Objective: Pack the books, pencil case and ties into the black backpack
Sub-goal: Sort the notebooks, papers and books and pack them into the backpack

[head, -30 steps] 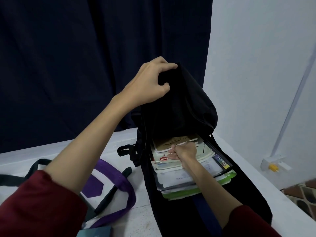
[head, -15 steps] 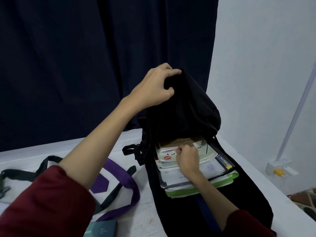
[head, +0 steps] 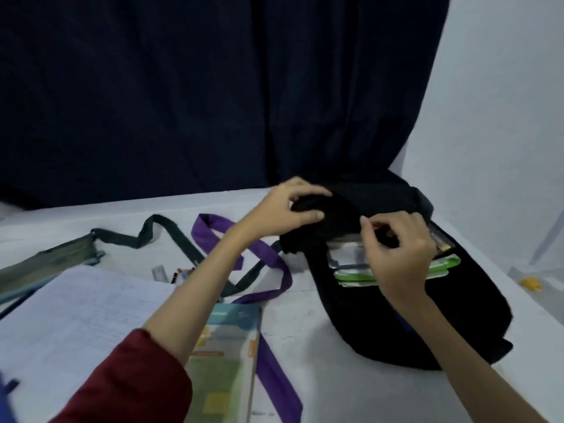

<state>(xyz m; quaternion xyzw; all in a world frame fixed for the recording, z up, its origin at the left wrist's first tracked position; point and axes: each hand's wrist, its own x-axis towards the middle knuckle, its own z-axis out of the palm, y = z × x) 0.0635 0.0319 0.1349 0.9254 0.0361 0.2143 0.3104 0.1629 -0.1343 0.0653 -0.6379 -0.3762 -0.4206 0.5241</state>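
Backpack [head: 381, 315] flap lowered, two hands [head: 290, 212] [head: 396, 248] gripping, two ties [head: 274, 279] outside

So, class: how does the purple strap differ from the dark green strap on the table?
The purple strap is wider and brighter; the dark green strap is narrower and duller. The purple strap runs toward the viewer past the teal book; the dark green strap zigzags toward the left. Both lie loose on the white table.

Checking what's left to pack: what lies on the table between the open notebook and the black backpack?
In the head view: the teal-green book and the purple tie.
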